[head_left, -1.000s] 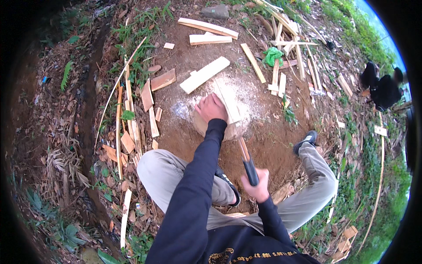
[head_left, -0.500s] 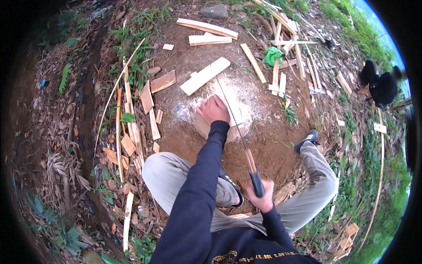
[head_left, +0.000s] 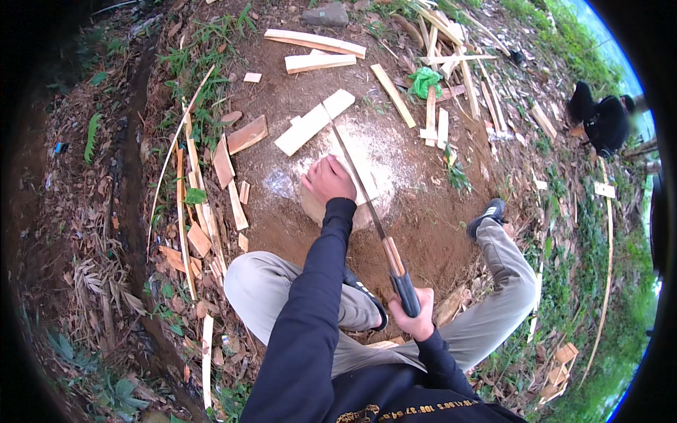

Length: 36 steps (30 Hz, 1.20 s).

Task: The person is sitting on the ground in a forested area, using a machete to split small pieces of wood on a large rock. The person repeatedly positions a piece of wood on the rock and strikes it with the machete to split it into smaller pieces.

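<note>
My right hand [head_left: 413,314] is closed round the black grip of a long, narrow-bladed hand tool [head_left: 345,148] with a brown section above the grip. Its blade slants forward and left across a round wooden block [head_left: 317,206], its tip over a pale plank [head_left: 314,123]. I cannot make out whether the blade has teeth. My left hand [head_left: 330,180] presses on the block just left of the blade, fingers curled; what lies under them is hidden. A pale strip of wood [head_left: 364,176] lies along the blade's right side.
Pale sawdust [head_left: 402,166] covers the ground round the block. Boards [head_left: 317,62] lie ahead, a wood pile with a green plastic bag [head_left: 424,82] at the far right. Offcuts and strips [head_left: 199,240] line the left. My bent legs [head_left: 504,275] flank the block.
The whole view has shifted a little. The tool's blade has turned to show more of its flat side, and its tip sits slightly farther forward. My left hand stays on the block.
</note>
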Each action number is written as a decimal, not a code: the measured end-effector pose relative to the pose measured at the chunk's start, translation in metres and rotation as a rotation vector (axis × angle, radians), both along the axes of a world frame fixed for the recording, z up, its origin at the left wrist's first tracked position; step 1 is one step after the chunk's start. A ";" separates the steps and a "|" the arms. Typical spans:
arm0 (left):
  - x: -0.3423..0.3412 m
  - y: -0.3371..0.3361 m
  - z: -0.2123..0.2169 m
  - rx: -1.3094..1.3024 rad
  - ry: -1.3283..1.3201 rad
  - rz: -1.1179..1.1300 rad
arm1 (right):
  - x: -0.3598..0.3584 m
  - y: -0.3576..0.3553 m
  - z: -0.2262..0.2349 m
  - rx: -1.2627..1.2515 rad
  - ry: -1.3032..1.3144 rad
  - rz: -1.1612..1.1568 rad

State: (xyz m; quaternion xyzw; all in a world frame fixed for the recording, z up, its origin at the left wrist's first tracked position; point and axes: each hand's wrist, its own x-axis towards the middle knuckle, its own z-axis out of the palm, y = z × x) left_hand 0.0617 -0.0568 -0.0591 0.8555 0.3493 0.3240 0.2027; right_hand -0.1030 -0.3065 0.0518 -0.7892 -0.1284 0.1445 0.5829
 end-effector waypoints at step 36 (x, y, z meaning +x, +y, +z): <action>0.001 0.000 0.007 0.022 0.046 0.008 | 0.004 0.004 -0.022 0.021 -0.144 0.053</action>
